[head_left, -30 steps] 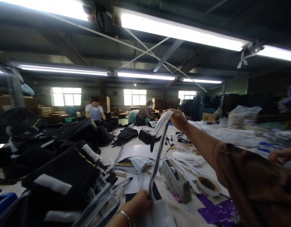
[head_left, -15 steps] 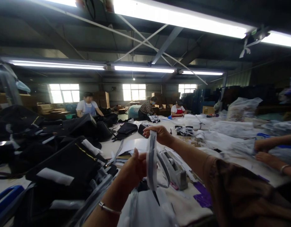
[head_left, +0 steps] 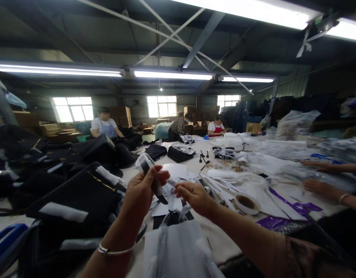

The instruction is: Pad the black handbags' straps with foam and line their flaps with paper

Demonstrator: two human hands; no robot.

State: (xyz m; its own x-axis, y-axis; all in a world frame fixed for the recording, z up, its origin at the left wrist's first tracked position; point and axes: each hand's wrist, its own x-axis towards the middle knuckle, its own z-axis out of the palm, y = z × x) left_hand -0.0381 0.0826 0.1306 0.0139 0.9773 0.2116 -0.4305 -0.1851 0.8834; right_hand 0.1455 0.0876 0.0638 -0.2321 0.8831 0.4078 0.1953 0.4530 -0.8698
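Observation:
My left hand (head_left: 141, 189), with a metal bangle at the wrist, is closed round a dark strap (head_left: 160, 193) wrapped in clear plastic. The wrapped part loops up above the fingers, and the dark end points down to the right. Just right of it, my right hand (head_left: 195, 197) has thumb and fingers pinched together, apart from the left; what they hold, if anything, is too small to tell. Below both hands lies a white-covered item (head_left: 183, 247) with plastic-wrapped straps, close to me.
Black bags (head_left: 76, 193) are heaped at left. A tape roll (head_left: 247, 203), white strips and purple plastic (head_left: 272, 222) lie to the right. A co-worker's hands (head_left: 319, 189) rest on clear plastic bags (head_left: 294, 170) at far right. Several people work across the table.
My left hand has moved up and left with the wrapped strap. My right hand has come down off the strap's upper end. The tape dispenser is now mostly hidden behind my right hand.

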